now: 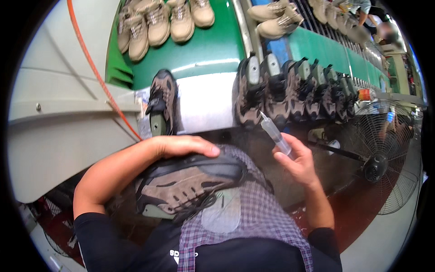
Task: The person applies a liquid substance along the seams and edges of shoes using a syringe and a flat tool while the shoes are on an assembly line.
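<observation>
Brown shoe (188,186) lies on the lap — left hand (181,146) rests flat on it, fingers together. Right hand (297,161), beside the shoe, pinches a clear syringe (275,134).

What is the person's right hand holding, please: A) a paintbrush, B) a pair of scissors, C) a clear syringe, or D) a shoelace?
C: the right hand grips a clear syringe with its tip pointing up and away, while the left hand rests on the brown shoe lying on the lap.
</observation>
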The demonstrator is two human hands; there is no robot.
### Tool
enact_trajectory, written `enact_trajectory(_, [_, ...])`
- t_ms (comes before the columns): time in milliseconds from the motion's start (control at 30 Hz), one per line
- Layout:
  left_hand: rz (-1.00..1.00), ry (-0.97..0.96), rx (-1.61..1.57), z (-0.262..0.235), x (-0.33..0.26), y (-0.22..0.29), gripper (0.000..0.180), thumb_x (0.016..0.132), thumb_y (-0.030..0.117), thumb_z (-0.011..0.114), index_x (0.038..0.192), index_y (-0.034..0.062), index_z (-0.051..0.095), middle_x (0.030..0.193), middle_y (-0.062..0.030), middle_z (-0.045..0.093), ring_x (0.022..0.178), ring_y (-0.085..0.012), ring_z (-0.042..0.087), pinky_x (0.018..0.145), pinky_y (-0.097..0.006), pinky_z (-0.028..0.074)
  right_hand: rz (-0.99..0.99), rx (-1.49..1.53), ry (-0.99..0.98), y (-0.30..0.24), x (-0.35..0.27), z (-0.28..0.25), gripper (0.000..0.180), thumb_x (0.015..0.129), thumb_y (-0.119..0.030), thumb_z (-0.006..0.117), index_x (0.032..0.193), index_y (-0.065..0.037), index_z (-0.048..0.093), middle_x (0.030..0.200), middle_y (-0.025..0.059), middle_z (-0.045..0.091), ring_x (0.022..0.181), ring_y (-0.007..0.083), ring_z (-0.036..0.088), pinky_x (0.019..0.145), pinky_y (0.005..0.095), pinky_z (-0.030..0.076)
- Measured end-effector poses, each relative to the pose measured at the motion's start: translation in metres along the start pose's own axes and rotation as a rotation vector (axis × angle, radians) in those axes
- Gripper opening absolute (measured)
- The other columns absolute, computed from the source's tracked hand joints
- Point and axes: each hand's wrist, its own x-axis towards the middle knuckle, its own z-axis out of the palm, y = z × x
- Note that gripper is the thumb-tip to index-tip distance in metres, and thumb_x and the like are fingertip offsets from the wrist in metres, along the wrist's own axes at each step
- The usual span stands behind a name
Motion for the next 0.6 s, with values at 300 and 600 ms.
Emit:
enact_trajectory(300, [-0.064, -0.028, 0.054, 0.012, -0.005, 0.0, 0.074, 0.089, 0.058, 0.067, 0.137, 0.0016, 0.061, 0.138, -0.0128, 0.06, 0.126, -0.0225, 0.054, 0.11, -0.036, 0.038, -0.247, -0.764, -0.459, -0.072, 0.001, -0.001, 0.052, 0.084, -0.015, 0.079, 0.132, -0.004, 0.062, 0.086, 0.009, 0.062, 0.071, 0.0196, 0.062, 0.063, 0.0317, 0.052])
enact_trajectory(600, [-0.131, 0.045, 0.046, 0.016, 0.002, -0.001, 0.068, 0.093, 0.057, 0.063, 0.127, -0.002, 0.066, 0.127, -0.0124, 0.066, 0.115, -0.0198, 0.06, 0.105, -0.033, 0.044, -0.494, -1.034, -0.523, -0.082, 0.006, 0.017, 0.056, 0.083, -0.018, 0.076, 0.136, -0.014, 0.06, 0.08, 0.004, 0.057, 0.066, 0.0216, 0.062, 0.054, 0.0332, 0.048])
